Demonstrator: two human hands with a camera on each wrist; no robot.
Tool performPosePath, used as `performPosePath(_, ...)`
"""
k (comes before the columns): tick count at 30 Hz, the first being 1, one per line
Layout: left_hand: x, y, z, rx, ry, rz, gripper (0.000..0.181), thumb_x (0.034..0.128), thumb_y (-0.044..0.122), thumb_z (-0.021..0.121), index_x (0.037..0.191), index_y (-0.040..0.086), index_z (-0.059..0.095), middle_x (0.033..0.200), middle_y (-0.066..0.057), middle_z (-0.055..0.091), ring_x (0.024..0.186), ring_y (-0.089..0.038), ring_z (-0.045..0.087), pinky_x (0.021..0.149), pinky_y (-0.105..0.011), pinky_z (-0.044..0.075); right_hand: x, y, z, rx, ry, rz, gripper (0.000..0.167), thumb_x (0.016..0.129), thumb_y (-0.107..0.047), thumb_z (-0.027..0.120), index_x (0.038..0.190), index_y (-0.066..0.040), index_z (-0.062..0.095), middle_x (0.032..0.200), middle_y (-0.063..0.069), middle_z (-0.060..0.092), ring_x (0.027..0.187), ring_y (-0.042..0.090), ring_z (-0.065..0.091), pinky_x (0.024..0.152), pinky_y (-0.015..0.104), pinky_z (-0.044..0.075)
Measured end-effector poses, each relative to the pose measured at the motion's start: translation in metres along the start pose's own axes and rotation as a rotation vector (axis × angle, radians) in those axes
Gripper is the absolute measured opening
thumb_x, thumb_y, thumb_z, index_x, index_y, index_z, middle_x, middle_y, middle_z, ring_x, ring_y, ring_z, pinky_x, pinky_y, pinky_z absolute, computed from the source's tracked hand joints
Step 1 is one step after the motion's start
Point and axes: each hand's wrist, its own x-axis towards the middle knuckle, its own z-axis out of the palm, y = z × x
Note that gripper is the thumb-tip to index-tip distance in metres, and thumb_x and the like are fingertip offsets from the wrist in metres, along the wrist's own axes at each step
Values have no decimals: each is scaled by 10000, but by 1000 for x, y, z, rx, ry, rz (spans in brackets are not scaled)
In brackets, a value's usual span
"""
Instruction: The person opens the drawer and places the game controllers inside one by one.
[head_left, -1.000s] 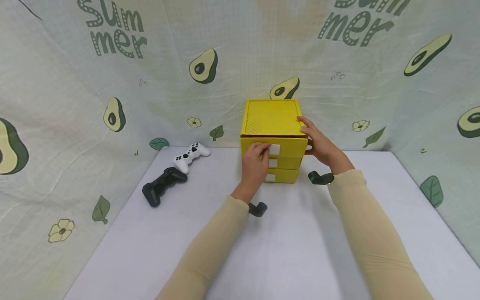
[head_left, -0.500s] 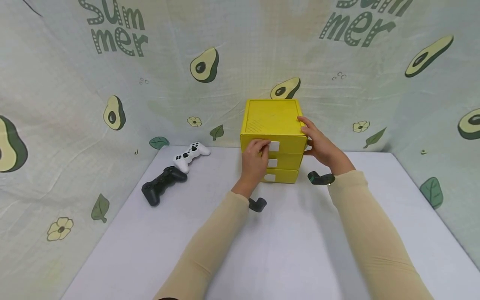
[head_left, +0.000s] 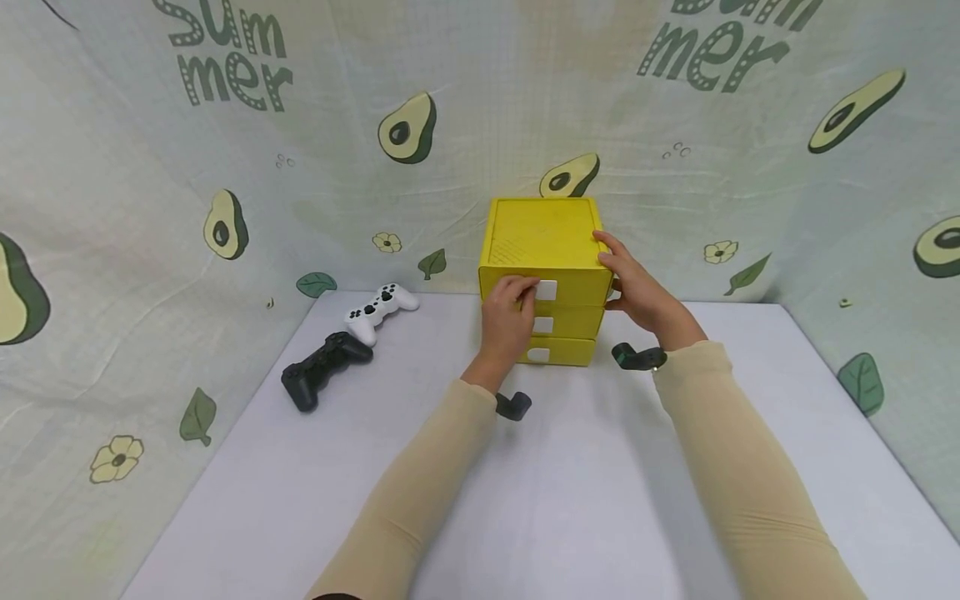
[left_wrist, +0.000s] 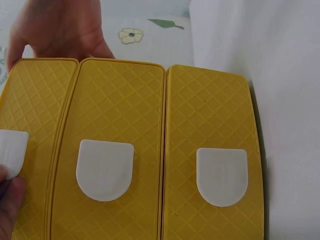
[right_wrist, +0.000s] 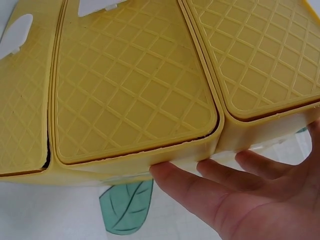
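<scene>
A yellow three-drawer box [head_left: 543,232] stands at the back of the white table, its drawer fronts toward me. All three fronts sit flush. My left hand [head_left: 506,325] is at the top drawer [head_left: 588,287], pinching the white drawer handle [left_wrist: 12,149] between thumb and finger. The lower two handles, one the middle handle [left_wrist: 105,170], show untouched in the left wrist view. On the box's right side, my right hand [head_left: 645,292] rests with spread, fairly straight fingers [right_wrist: 185,187]; the tips touch the side wall.
To the left of the box lie a white game controller [head_left: 381,312] and a black game controller [head_left: 326,367] on the white table [head_left: 570,483]. Right behind the box hangs a printed cloth [head_left: 480,108] with avocados and leaves.
The top drawer, which stuck out slightly with a dark gap above it, has moved back flush under my left hand. My right hand has stayed on the box's side.
</scene>
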Motion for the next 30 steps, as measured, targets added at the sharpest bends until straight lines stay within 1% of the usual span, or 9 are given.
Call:
performPosePath(6,0,0,-1,-4,2,-7,151,932,69,618,1027,34,731,988,-92,676,861,-177,649,794,-193,545,1,1,-1,3,-1,-2,567,1000,-567,313,1494,-516,39,1635,34,-27,1439,441,189,1084,701,254)
performPosePath(15,-3,1,-4,-32,-29,-51,172,927,70,624,1066,35,720,1024,-93,680,909,-177,659,827,-174,542,3,3,-2,-33,10,-12,593,984,-598,319,1498,-514,36,1637,42,-11,1430,448,213,1075,703,267)
performPosePath(22,-10,-4,-5,-66,-37,-102,206,929,82,622,1112,38,705,1041,-86,691,942,-168,663,841,-164,537,2,2,-1,-55,17,-13,578,987,-596,301,1496,-520,37,1639,33,-8,1429,447,218,1073,699,276)
performPosePath(30,-20,-9,-4,-94,-51,-141,213,918,73,635,1117,29,697,1045,-95,691,945,-176,666,846,-164,537,0,1,0,-57,23,-14,567,992,-588,297,1493,-525,39,1639,18,-16,1428,450,215,1080,701,259)
